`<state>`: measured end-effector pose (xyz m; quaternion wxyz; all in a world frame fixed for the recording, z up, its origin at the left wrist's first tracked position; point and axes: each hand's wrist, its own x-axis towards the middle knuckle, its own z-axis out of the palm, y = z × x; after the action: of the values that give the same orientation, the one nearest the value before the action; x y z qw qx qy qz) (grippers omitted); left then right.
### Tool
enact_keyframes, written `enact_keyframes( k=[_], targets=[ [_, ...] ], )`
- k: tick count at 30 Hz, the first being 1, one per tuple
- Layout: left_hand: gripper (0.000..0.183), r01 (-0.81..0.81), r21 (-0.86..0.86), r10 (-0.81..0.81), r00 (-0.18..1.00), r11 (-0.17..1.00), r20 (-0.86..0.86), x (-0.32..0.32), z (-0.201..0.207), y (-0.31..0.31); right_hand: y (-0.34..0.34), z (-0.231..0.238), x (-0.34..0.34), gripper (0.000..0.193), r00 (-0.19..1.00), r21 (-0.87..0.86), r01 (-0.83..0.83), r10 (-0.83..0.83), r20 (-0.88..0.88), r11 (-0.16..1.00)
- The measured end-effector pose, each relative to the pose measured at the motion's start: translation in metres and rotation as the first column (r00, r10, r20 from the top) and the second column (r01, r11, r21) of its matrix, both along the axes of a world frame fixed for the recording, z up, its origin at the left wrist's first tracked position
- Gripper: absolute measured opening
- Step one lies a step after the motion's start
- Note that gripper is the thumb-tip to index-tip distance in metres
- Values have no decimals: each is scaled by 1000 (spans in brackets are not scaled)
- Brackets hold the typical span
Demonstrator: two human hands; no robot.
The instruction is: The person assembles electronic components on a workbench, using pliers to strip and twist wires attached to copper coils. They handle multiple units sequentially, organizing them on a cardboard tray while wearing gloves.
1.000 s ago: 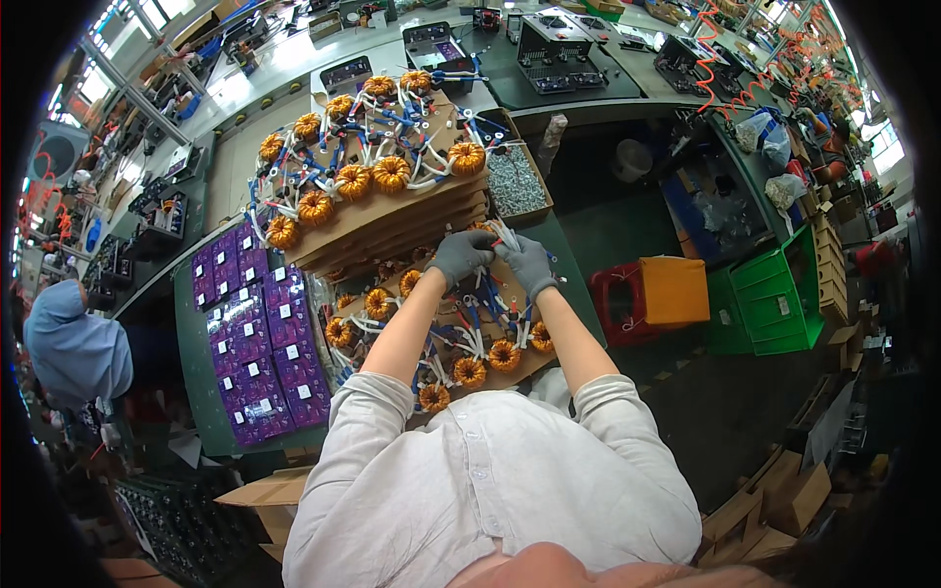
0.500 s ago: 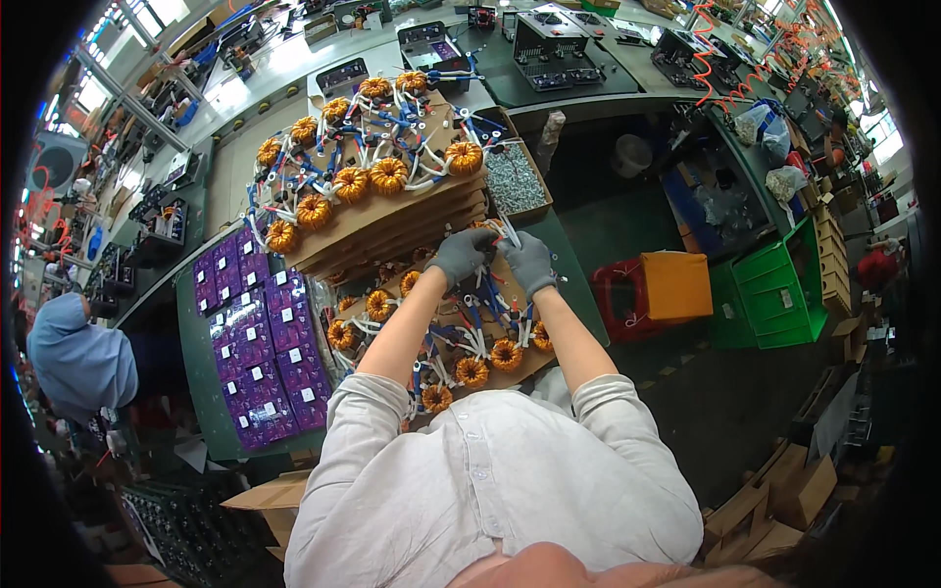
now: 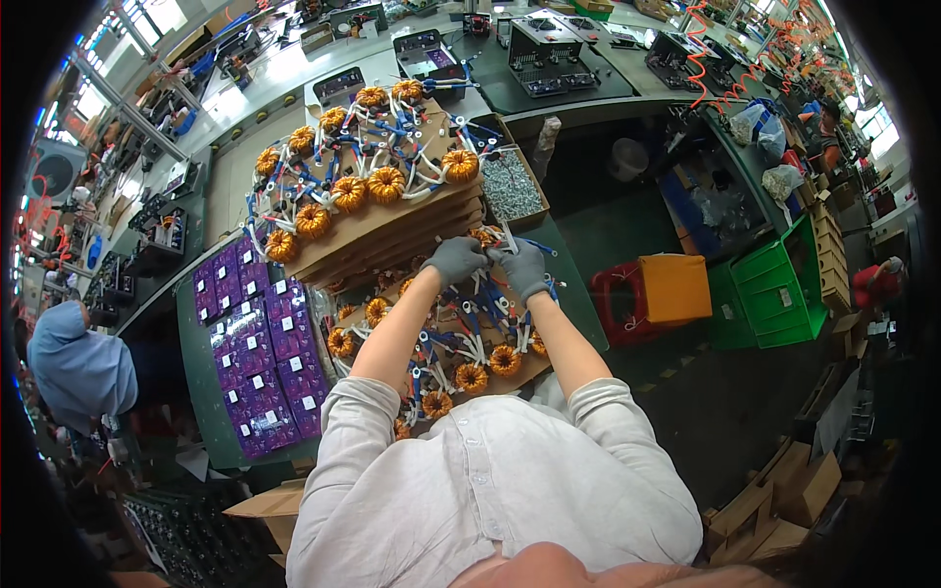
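Factory equipment [image 3: 162, 230] crowded the background as a co-worker [image 3: 78, 363] in light blue occupied the far left, near a green desk [image 3: 573, 294] lined with purple circuit boards [image 3: 279, 333]. Alongside, stacked cardboard sheets [image 3: 392, 233] bore copper-wound toroidal coils [image 3: 386, 184]. Over a lower layer of wired coils [image 3: 471, 378], the gloved left hand [image 3: 457, 261] curled its fingers, its grip hidden; close by, the right hand [image 3: 521, 270], nearly closed, pinched upright white leads [image 3: 507, 236]. Farther right sat a green crate [image 3: 779, 299].
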<state>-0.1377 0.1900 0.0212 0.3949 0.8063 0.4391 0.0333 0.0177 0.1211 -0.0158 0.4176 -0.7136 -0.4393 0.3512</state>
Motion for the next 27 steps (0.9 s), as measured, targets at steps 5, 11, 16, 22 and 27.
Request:
enact_keyframes(
  k=[5,11,16,22,27],
  targets=[
    [26,-63,-539,235,938,840,255,-7,13,-14,1,-9,1,30,988,-21,26,-29,-155,999],
    [23,-29,-518,324,810,855,489,-5,1,-9,-5,-17,17,26,933,52,-27,43,-358,998],
    [21,-48,-484,299,838,874,457,-2,-3,-15,-18,16,17,22,870,-60,-42,7,-494,997],
    [21,-201,-480,405,835,854,372,7,-6,-19,-14,5,17,15,811,-173,65,-153,-565,983],
    [22,-233,-458,421,830,858,366,7,-18,-17,-15,4,19,14,735,-153,57,-145,-663,987]
  ],
)
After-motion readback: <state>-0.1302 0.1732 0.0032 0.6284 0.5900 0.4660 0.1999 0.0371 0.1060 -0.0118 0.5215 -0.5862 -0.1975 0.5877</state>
